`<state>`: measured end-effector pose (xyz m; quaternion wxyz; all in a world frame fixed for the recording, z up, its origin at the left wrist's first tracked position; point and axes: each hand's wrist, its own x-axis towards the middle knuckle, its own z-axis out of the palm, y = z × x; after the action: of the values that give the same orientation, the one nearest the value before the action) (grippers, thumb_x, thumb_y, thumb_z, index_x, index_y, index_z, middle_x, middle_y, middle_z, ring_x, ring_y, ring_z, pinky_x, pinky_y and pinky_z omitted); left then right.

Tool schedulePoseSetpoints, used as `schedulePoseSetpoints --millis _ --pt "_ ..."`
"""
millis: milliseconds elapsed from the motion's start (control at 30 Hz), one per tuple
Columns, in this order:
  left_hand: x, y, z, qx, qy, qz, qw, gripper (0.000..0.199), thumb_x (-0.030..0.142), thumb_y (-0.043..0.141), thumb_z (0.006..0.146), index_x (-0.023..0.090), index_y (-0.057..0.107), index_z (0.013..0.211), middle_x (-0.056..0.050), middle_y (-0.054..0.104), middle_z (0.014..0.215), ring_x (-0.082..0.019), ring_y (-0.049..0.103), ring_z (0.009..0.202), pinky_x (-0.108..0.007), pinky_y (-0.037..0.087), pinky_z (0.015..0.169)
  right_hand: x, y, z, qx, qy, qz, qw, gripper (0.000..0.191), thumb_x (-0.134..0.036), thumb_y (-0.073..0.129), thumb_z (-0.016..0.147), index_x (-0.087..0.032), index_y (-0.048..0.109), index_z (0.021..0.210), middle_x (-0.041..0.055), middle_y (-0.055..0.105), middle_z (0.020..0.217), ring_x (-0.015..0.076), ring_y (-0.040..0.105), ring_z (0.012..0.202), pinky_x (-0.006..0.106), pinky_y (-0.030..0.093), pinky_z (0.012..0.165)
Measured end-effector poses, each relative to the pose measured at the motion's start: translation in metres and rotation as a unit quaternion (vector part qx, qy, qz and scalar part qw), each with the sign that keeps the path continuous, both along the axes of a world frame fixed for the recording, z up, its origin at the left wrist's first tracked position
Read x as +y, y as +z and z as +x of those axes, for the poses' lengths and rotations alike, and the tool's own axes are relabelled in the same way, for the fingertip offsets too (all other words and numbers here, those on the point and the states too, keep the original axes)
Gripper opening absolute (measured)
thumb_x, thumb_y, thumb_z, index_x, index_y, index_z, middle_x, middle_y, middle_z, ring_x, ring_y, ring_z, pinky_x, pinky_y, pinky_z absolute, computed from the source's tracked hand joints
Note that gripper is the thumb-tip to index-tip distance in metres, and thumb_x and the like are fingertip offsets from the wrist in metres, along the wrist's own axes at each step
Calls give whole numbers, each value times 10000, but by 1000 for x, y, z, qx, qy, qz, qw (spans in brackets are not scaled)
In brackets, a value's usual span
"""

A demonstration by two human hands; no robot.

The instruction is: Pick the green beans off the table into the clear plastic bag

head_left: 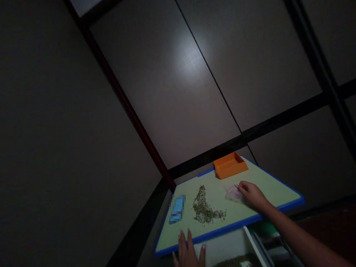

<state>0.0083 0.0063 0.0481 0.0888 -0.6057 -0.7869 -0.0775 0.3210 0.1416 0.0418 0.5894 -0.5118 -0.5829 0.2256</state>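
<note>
Though the blue packet (177,209) is unreadable, the left hand (189,250) lies open, the right hand (250,194) pinched.

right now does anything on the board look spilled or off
Yes: dried green flakes lie in a loose, straggling heap directly on the pale green cutting board, so they look spilled or tipped out. The orange tray sits apart from them at the board's far edge.

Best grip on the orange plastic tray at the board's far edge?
Probably pinch the near long wall of the orange plastic tray from above with the right hand: the tray is open-topped with a raised rim, so fingers fit inside, and that wall faces the hand.
</note>
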Motion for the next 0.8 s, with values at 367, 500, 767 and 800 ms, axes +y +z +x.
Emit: schedulePoseSetpoints --millis 367,500,767,800 --pt "-24 -1 16 69 -23 -94 993 789 426 482 862 136 177 1529 -175 133 1624 -294 157 1501 -434 359 1106 -7 5 7 -39 -2 -1 999 310 -434 481 800 -199 528 603 23 574 591 160 497 588 263 324 578" --pt "-22 -1 20 40 -56 -48 996 718 399 424 888 69 252 1501 -257 190 1594 -358 193 1486 -527 399 1050 -8 15 8 -43 -20 -14 999 257 -370 502 794 -192 525 611 8 558 588 146 489 599 246 331 579" --pt "-15 -32 17 10 -98 56 994 703 421 440 858 59 361 1456 -269 256 1570 -374 248 1466 -570 434 992 2 1 10 -17 -1 8 1000 337 -459 504 827 -197 495 615 -21 507 572 131 447 568 243 327 569" --pt "-16 -33 18 17 -99 60 993 694 419 438 859 68 370 1453 -265 269 1567 -374 262 1461 -575 434 989 3 0 10 -14 0 11 1000 338 -461 508 825 -198 495 614 -21 507 572 132 448 567 245 324 565"
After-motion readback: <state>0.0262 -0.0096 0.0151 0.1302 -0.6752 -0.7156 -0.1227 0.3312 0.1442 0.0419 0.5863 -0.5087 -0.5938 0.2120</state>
